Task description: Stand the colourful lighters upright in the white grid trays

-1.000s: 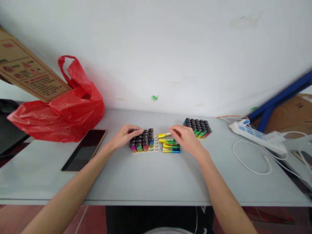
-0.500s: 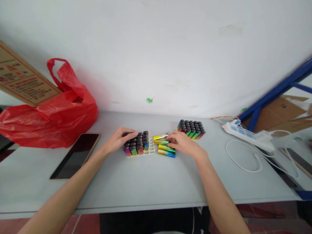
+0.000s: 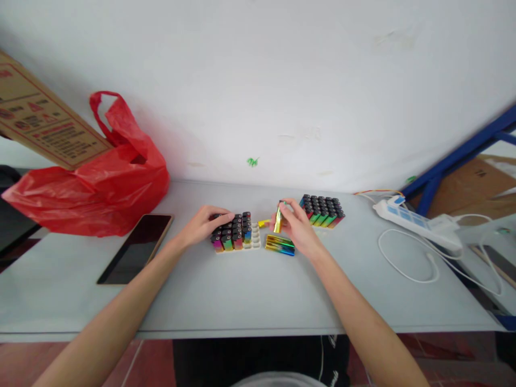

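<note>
My left hand [image 3: 205, 224] is closed around the far left part of a block of metallic, rainbow-coloured lighters [image 3: 228, 242] with black tops. These stand upright in a white tray [image 3: 256, 236], whose right-hand pockets show bare. Raised just right of the tray, my right hand [image 3: 296, 223] pinches a gold lighter [image 3: 278, 219] in a near-upright position. Below that hand, several loose gold and blue lighters [image 3: 280, 244] lie on the table. Another yellow lighter [image 3: 264, 223] lies partly hidden behind my right fingers.
A second block of upright lighters [image 3: 322, 210] stands behind my right hand. On the left are a dark tablet [image 3: 135, 250], a red plastic bag [image 3: 100, 188] and a cardboard box [image 3: 48, 118]. A white power strip [image 3: 415, 223] with a looped cable [image 3: 381, 258] sits at right.
My right hand has picked up a gold lighter from the loose ones and tilted it upright. My left hand stays on the tray's lighters. The whole view has shifted slightly.
</note>
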The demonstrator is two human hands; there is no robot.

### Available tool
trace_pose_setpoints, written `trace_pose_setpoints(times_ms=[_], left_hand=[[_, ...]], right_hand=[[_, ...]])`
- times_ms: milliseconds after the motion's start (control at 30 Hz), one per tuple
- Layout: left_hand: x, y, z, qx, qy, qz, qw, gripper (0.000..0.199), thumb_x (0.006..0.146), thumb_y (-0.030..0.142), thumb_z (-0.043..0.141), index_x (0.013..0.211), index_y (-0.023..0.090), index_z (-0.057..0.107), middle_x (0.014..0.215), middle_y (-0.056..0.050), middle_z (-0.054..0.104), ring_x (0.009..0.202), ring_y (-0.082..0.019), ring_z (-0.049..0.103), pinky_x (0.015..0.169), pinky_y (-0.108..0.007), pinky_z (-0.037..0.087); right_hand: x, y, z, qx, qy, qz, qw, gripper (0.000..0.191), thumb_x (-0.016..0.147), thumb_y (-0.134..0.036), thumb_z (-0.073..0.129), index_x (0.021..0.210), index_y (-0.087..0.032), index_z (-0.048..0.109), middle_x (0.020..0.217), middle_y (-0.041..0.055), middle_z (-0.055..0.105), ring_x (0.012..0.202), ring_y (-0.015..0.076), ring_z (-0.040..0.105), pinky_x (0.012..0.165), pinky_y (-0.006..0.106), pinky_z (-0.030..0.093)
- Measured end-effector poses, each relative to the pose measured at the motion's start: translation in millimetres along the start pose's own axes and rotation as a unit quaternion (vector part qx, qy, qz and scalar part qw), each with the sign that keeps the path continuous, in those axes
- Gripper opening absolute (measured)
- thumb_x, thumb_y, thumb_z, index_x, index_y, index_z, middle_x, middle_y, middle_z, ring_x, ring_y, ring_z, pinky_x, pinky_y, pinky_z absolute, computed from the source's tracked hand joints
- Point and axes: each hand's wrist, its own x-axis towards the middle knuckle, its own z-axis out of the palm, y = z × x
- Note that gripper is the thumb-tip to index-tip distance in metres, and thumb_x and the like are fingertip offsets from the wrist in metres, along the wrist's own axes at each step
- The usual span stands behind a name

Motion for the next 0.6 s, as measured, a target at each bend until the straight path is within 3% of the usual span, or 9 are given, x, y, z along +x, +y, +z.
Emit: trace_pose_setpoints(times_ms=[67, 167, 233, 367, 467, 600], left_hand=[[0.2, -0.3, -0.2, 0.000, -0.002, 0.001, 1.000, 0.055, 0.093, 0.062, 0.056, 0.079, 0.014, 0.077, 0.071, -0.002, 0.068, 0.069, -0.018, 0.057, 0.060, -0.024, 0.044], [0.5, -0.8, -0.4, 0.000, -0.004, 0.005, 1.000, 0.054, 0.094, 0.062, 0.056, 0.077, 0.014, 0.076, 0.069, -0.002, 0.066, 0.067, -0.018, 0.056, 0.059, -0.024, 0.043], [0.4, -0.7, -0.2, 0.002, -0.006, 0.007, 1.000, 0.055, 0.094, 0.061, 0.055, 0.075, 0.014, 0.075, 0.068, -0.002, 0.064, 0.067, -0.018, 0.055, 0.059, -0.024, 0.042], [0.0, 0.3, 0.2, 0.004, -0.002, 0.005, 1.000, 0.055, 0.094, 0.061, 0.055, 0.075, 0.014, 0.075, 0.068, -0.002, 0.064, 0.068, -0.018, 0.055, 0.059, -0.024, 0.042], [0.1, 0.4, 0.0, 0.005, -0.002, 0.008, 1.000, 0.055, 0.095, 0.061, 0.054, 0.075, 0.014, 0.074, 0.069, -0.002, 0.064, 0.069, -0.018, 0.055, 0.059, -0.024, 0.043], [0.4, -0.3, -0.4, 0.006, -0.004, 0.011, 1.000, 0.055, 0.095, 0.061, 0.054, 0.074, 0.014, 0.073, 0.069, -0.002, 0.064, 0.069, -0.018, 0.056, 0.061, -0.025, 0.043]], right_hand=[[-2.9, 1.3, 8.4, 0.026, -0.019, 0.032, 0.999, 0.048, 0.084, -0.068, 0.068, 0.103, -0.029, 0.046, 0.064, -0.0113, 0.048, 0.046, 0.0083, 0.040, 0.049, 0.023, 0.047], [-5.9, 3.4, 14.1, 0.008, -0.043, 0.060, 0.997, 0.047, 0.086, -0.068, 0.066, 0.105, -0.029, 0.048, 0.061, -0.0131, 0.039, 0.043, 0.0061, 0.021, 0.038, 0.017, 0.025], [-6.9, 6.5, 15.6, -0.033, -0.045, 0.056, 0.997, 0.045, 0.089, -0.069, 0.063, 0.106, -0.029, 0.049, 0.060, -0.0126, 0.038, 0.043, 0.0066, 0.021, 0.038, 0.017, 0.020], [-9.5, 14.1, 19.9, -0.163, -0.006, -0.019, 0.986, 0.042, 0.094, -0.067, 0.055, 0.104, -0.025, 0.054, 0.060, -0.0095, 0.042, 0.049, 0.0098, 0.035, 0.046, 0.021, 0.028], [-13.1, 15.8, 25.0, -0.265, 0.022, -0.087, 0.960, 0.043, 0.098, -0.062, 0.051, 0.083, -0.023, 0.053, 0.061, -0.0067, 0.042, 0.057, 0.0118, 0.040, 0.054, 0.024, 0.031], [-17.5, 13.4, 30.5, -0.340, 0.022, -0.135, 0.931, 0.056, 0.099, -0.059, 0.050, 0.060, -0.021, 0.038, 0.058, -0.0048, 0.034, 0.059, 0.0112, 0.035, 0.059, 0.028, 0.026]])
